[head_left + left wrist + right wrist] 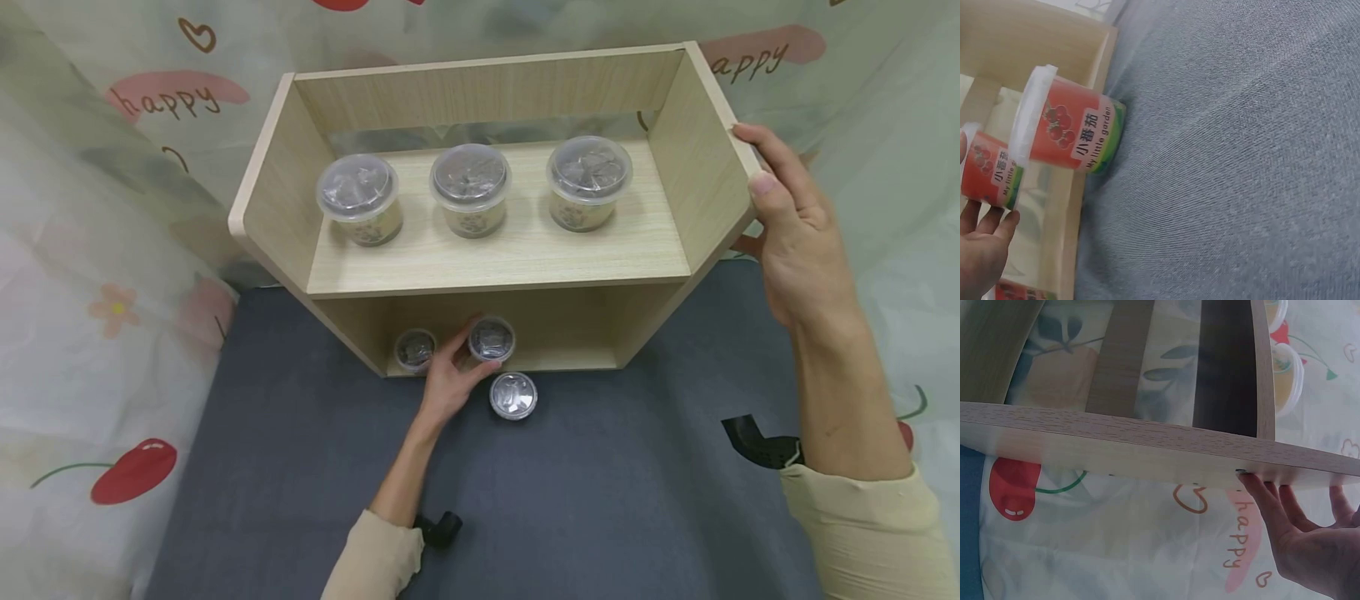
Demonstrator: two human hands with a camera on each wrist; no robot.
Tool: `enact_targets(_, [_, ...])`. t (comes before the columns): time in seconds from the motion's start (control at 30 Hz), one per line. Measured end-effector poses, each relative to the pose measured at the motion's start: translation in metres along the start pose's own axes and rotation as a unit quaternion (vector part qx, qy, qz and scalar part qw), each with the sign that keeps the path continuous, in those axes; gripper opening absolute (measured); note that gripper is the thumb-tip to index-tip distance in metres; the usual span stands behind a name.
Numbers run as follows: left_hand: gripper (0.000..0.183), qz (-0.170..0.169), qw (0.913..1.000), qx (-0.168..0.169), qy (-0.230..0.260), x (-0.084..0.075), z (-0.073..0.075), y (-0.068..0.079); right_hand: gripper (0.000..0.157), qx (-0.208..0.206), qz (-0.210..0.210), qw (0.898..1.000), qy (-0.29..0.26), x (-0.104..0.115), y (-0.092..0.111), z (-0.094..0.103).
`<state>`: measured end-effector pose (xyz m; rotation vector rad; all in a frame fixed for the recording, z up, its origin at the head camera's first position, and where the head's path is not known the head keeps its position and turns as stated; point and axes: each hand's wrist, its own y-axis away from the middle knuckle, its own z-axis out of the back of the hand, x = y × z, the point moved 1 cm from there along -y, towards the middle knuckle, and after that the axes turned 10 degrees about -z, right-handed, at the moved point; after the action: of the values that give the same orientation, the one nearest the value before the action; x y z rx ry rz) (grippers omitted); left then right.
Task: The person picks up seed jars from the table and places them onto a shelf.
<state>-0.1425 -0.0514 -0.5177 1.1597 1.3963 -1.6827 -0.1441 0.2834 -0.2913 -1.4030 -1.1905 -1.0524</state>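
Note:
My left hand (447,382) grips a small lidded plastic cup (492,340) in the lower compartment of a pale wooden shelf (495,287). In the left wrist view this cup (990,167) carries a red label with cherry tomatoes, and fingertips are at its side. Just in front stands another lidded cup (513,396) with the same label, on the grey cloth by the shelf's front edge. A third lidded cup (416,349) is left of my left hand, inside the lower compartment. My right hand (806,242) presses its fingertips against the outer side of the shelf's right panel (1147,450).
On the upper shelf board (517,254) three more lidded cups stand in a row: a left cup (360,200), a middle cup (471,190) and a right cup (588,183). Grey cloth (585,500) covers the table. A printed curtain (112,250) hangs behind and beside the shelf.

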Motion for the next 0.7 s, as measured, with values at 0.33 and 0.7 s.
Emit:
enact_targets(0.33, [0.071, 0.027, 0.9996, 0.000, 0.001, 0.013, -0.001, 0.001, 0.039, 0.001, -0.001, 1.000, -0.005, 0.000, 0.000, 0.001])
enact_targets(0.7, [0.070, 0.036, 0.9990, 0.023, 0.014, 0.023, -0.002, 0.002, 0.040, 0.004, -0.002, 1.000, -0.011, -0.001, 0.000, 0.001])
